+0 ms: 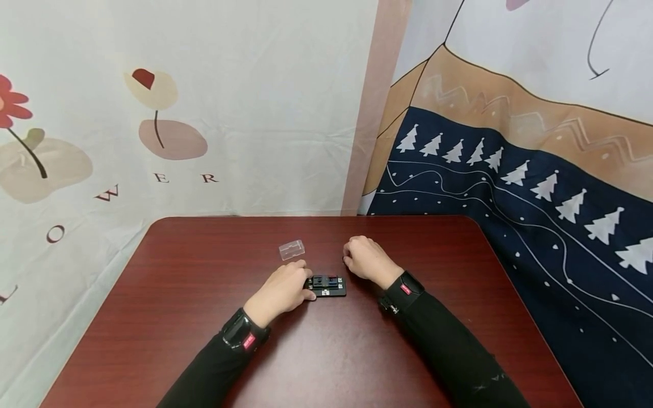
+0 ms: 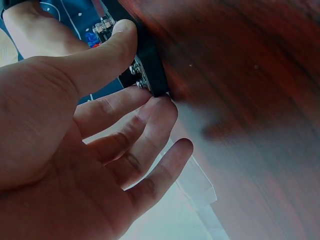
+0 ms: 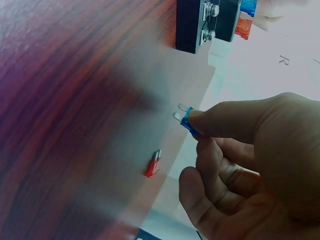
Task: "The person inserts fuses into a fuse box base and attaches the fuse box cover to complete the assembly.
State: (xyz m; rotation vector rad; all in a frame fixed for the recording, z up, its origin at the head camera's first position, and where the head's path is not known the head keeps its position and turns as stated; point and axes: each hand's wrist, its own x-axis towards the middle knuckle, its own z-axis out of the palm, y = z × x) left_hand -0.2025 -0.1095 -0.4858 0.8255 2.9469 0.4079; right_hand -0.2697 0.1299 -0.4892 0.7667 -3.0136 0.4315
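Note:
A black fuse block [image 1: 327,293] with metal screw terminals lies on the table, in the middle of the head view. My left hand [image 1: 283,288] holds its left end, thumb on the near side and fingertips at the far side. In the right wrist view, a blue blade fuse [image 3: 248,7] and a red one [image 3: 243,28] sit on the block. To the right of the block, my right hand [image 1: 368,259] pinches another blue blade fuse [image 3: 188,123] between thumb and finger, its two metal prongs sticking out. A loose red blade fuse [image 3: 153,165] lies on the tabletop near that hand.
A clear plastic cover [image 1: 292,250] lies behind my left hand on the reddish-brown table [image 1: 204,340]. Printed cloth hangings [image 1: 285,113] stand beyond the table's back edge and along its right side.

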